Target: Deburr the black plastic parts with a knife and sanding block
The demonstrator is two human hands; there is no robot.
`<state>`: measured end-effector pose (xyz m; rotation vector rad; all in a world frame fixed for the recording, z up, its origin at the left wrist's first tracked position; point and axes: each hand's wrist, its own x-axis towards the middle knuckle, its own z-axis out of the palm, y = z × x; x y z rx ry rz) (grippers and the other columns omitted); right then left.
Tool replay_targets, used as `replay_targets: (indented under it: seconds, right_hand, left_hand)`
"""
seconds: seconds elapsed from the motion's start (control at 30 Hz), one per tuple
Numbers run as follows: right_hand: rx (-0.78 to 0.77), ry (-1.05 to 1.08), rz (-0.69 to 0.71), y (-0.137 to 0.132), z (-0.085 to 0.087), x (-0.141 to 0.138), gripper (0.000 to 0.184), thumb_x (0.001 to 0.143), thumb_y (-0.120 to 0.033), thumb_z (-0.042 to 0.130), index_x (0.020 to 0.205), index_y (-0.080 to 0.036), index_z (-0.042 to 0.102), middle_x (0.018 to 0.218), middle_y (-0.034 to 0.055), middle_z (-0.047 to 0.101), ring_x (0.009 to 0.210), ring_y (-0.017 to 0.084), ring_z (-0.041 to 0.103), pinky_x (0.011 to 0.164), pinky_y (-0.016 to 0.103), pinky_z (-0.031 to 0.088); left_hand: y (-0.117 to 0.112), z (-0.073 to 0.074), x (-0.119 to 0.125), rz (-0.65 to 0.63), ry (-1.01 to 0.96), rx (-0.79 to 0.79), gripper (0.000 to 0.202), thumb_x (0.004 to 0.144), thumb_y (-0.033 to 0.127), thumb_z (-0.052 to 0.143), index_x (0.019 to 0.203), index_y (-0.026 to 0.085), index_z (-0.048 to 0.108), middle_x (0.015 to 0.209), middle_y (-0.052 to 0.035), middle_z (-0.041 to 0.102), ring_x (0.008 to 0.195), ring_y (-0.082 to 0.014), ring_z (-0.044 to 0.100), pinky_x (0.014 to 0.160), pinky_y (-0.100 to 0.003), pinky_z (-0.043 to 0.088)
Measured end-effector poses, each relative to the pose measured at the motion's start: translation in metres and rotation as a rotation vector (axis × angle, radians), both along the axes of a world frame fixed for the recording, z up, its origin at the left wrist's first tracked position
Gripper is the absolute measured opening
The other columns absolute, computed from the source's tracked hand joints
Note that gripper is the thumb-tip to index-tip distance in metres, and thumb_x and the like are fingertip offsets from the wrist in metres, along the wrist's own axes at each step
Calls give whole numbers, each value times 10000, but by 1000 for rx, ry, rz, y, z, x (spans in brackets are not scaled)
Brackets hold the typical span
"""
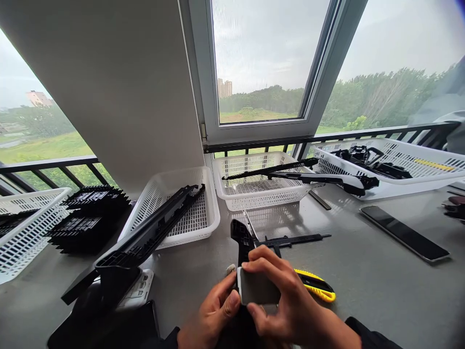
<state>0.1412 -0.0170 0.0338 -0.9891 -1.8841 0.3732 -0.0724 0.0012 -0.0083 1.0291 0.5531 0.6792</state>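
Holding one black part (242,245) with two hands, left hand (214,315), right hand (286,303).

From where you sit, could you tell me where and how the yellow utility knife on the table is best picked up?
Grip the yellow utility knife at its right end, coming from above and the right. It lies flat on the grey table, and its left end is hidden behind the right hand, which holds a small grey block with the left hand, so only that end is free.

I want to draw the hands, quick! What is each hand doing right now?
Left hand: closed, pinching the left edge of the small grey block.
Right hand: closed around the same grey block, held against the black plastic part.
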Motion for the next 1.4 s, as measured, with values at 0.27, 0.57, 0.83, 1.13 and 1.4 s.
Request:
replay_targets:
  seconds: [0.27, 0.57, 0.83, 1.13, 1.4]
  right_hand:
    - [62, -29, 7, -6, 1, -6, 647, 628, -126, 704, 1245, -265, 568, 1135, 55, 669, 942, 221, 734, 803, 297, 612]
    - [-23, -113, 93, -7, 0, -8, 616, 612, -131, 788, 1194, -247, 622, 1121, 54, 692, 922, 219, 736, 778, 289, 603]
    - [20, -79, -71, 5, -2, 3, 510, 750, -151, 740, 1232, -259, 615, 1143, 50, 673, 933, 200, 729, 807, 293, 593]
    - [-56, -24, -39, 9, -6, 10, 494, 714, -147, 705, 1190, -253, 624, 1155, 51, 666, 981, 209, 721, 849, 284, 577]
    - [-57, -45, 0, 11, -6, 13, 542, 667, -133, 682, 1189, -260, 609, 1114, 49, 667, 942, 218, 719, 807, 290, 572]
  left_hand:
    - [1, -13, 3, 45, -87, -137, 639, 975, 581, 675, 1501, 225, 614, 1347, -140, 725, 1325, -353, 635, 1188, -483, 443]
    - [2, -8, 5, 112, -180, -192, 549, 1022, 517, 638, 1502, 255, 592, 1318, -119, 749, 1250, -319, 703, 1176, -490, 472]
    - [-3, -9, -2, 129, 63, 7, 561, 1005, 513, 660, 1506, 262, 635, 1559, -103, 632, 1529, -377, 465, 1314, -530, 306]
    - [-1, 3, 4, 87, 35, 14, 588, 1015, 523, 636, 1533, 244, 608, 1524, -130, 650, 1456, -393, 539, 1270, -547, 371]
    - [1, 7, 2, 85, 24, 12, 579, 1028, 515, 616, 1543, 252, 585, 1473, -124, 675, 1430, -358, 554, 1239, -491, 416]
